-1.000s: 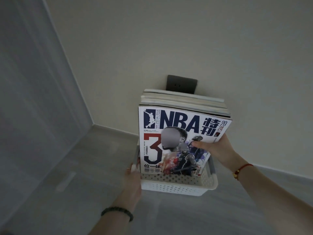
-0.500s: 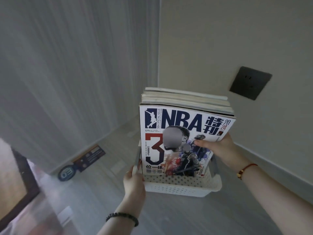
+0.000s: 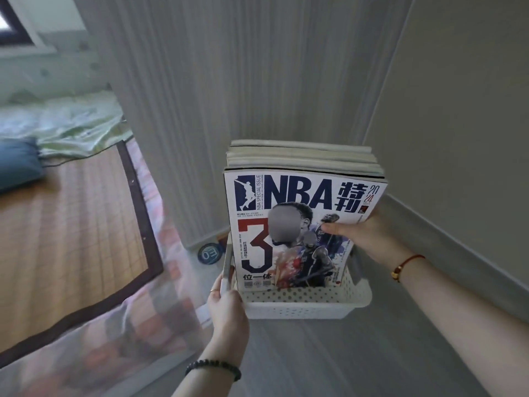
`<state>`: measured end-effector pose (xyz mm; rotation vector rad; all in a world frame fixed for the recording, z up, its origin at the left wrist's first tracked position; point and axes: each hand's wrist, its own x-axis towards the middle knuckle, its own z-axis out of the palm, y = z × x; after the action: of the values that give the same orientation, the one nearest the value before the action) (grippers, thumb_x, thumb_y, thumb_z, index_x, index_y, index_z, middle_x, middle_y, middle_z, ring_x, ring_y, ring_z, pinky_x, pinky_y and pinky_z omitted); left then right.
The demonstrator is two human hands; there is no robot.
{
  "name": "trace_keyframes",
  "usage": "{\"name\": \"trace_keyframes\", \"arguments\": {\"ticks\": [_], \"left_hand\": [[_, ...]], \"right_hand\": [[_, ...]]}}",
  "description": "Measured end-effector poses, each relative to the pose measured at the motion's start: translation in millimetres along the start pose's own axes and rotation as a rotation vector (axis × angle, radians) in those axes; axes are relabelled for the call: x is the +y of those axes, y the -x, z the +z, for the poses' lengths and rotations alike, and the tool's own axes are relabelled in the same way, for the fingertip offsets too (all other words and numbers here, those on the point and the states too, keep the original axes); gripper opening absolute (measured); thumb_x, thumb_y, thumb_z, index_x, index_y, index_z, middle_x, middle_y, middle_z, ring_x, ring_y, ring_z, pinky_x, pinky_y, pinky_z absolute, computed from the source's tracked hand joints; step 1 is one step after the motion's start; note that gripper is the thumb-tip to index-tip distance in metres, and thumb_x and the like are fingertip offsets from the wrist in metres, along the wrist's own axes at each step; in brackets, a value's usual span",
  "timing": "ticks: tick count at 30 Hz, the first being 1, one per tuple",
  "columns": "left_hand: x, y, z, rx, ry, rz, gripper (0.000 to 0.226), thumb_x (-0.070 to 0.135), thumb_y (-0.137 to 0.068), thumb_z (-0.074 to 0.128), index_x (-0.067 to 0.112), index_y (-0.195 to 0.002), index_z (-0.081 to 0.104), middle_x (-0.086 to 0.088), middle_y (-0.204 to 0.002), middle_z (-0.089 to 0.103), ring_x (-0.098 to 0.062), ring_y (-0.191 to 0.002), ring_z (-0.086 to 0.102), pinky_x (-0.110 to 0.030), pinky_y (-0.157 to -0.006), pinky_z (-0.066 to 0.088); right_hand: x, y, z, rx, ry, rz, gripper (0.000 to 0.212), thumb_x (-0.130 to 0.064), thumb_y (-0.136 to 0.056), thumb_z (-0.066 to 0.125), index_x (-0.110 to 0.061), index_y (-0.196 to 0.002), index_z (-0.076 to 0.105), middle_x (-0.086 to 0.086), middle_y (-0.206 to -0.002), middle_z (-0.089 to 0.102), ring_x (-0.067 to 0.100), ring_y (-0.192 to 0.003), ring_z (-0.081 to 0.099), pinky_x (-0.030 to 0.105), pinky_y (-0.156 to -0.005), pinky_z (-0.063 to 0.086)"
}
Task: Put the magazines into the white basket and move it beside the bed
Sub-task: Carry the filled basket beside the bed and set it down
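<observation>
L hand (image 3: 227, 313) grips the left handle of the white basket (image 3: 303, 306), R hand (image 3: 359, 234) pinches the front NBA mag w/ thumb on cover, magazines (image 3: 300, 213) standing upright in basket, held above grey floor (image 3: 329, 356) near wall corner, bed (image 3: 65, 213) at left.

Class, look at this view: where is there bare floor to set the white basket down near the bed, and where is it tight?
Bare grey floor lies below the white basket, bordered by the bed's edge on the left and the wall skirting on the right. It is tight behind the basket, where the curtain and a round dark disc fill the corner.
</observation>
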<state>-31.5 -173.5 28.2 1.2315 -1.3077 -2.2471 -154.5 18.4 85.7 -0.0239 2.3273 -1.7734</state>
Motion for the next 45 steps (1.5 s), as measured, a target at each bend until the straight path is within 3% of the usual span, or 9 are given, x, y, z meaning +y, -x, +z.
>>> {"name": "trace_keyframes", "arguments": {"ticks": [3,7,14,21,25,29,33,39,45], "left_hand": [[4.9,-15.3,-11.0,0.082,-0.016,0.047,0.052,-0.014,-0.079,0.029,0.009,-0.116,0.058,-0.002,-0.084,0.063,-0.021,-0.077,0.055,-0.032,-0.075,0.046],[14.7,-27.8,-18.9,0.159,0.035,0.048,0.059,-0.018,-0.076,0.025,0.011,-0.118,0.053,0.000,-0.077,0.057,-0.016,-0.065,0.048,-0.024,-0.059,0.037],[26.9,-47.5,-15.6,0.138,0.072,0.022,0.057,-0.017,-0.077,0.026,0.014,-0.118,0.050,-0.011,-0.107,0.059,-0.026,-0.094,0.055,-0.042,-0.095,0.046],[23.5,-50.6,-5.2,0.189,0.023,0.035,0.050,-0.010,-0.081,0.029,0.029,-0.110,0.041,-0.004,-0.109,0.057,-0.023,-0.094,0.055,-0.037,-0.088,0.045],[29.1,-48.3,-1.7,0.053,-0.053,0.068,0.049,-0.005,-0.088,0.035,0.030,-0.122,0.035,0.007,-0.100,0.052,-0.009,-0.084,0.052,-0.026,-0.076,0.043],[36.5,-58.6,-18.1,-0.150,-0.230,0.144,0.052,0.025,-0.090,0.051,0.029,-0.135,0.027,0.004,-0.119,0.052,-0.015,-0.110,0.051,-0.031,-0.095,0.036],[48.4,-76.9,-23.9,-0.234,-0.371,0.213,0.045,0.038,-0.091,0.042,0.023,-0.133,0.034,0.000,-0.122,0.058,-0.018,-0.114,0.054,-0.038,-0.103,0.040],[52.1,-81.7,-25.9,-0.254,-0.386,0.310,0.024,0.017,-0.098,0.031,0.030,-0.114,0.043,0.019,-0.098,0.058,0.007,-0.090,0.054,-0.002,-0.065,0.045],[41.7,-87.5,-17.6,-0.141,-0.389,0.376,0.029,0.017,-0.098,0.028,0.027,-0.120,0.045,0.016,-0.099,0.060,-0.002,-0.094,0.057,-0.014,-0.075,0.044]], "right_hand": [[-10.3,-14.3,22.4,-0.071,-0.002,0.015,0.040,-0.016,-0.053,0.081,-0.027,-0.084,0.057,-0.011,-0.083,0.062,0.012,-0.083,0.061,0.031,-0.079,0.050],[-22.6,-33.9,49.5,-0.139,0.026,0.000,0.068,-0.026,-0.044,0.082,-0.017,-0.107,0.060,-0.002,-0.102,0.067,0.019,-0.100,0.062,0.039,-0.091,0.050],[-40.5,-66.3,77.8,-0.125,0.056,-0.122,0.059,-0.010,-0.057,0.081,-0.014,-0.111,0.055,-0.010,-0.090,0.062,0.012,-0.089,0.060,0.026,-0.082,0.048],[-43.9,-84.0,85.0,-0.136,0.040,-0.167,0.051,-0.007,-0.057,0.080,-0.019,-0.101,0.057,-0.011,-0.089,0.063,0.011,-0.089,0.062,0.026,-0.077,0.051],[-50.1,-98.8,89.9,-0.151,0.050,-0.159,0.047,-0.008,-0.056,0.081,-0.024,-0.094,0.058,-0.009,-0.091,0.064,0.012,-0.091,0.062,0.032,-0.084,0.049],[-52.5,-101.7,87.6,-0.193,0.047,-0.147,0.048,-0.007,-0.057,0.080,-0.026,-0.094,0.055,-0.013,-0.088,0.062,0.002,-0.083,0.059,0.022,-0.075,0.047],[-52.4,-101.1,86.8,-0.212,0.035,-0.152,0.047,-0.006,-0.058,0.079,-0.030,-0.091,0.055,-0.012,-0.089,0.063,-0.001,-0.083,0.058,0.020,-0.072,0.047],[-52.6,-101.4,87.5,-0.193,0.031,-0.170,0.046,-0.003,-0.059,0.078,-0.031,-0.086,0.054,-0.014,-0.086,0.062,-0.003,-0.080,0.057,0.015,-0.065,0.046],[-51.2,-106.6,88.8,-0.169,0.043,-0.199,0.047,-0.002,-0.058,0.079,-0.032,-0.085,0.054,-0.013,-0.087,0.062,-0.001,-0.081,0.058,0.019,-0.068,0.047]]}}
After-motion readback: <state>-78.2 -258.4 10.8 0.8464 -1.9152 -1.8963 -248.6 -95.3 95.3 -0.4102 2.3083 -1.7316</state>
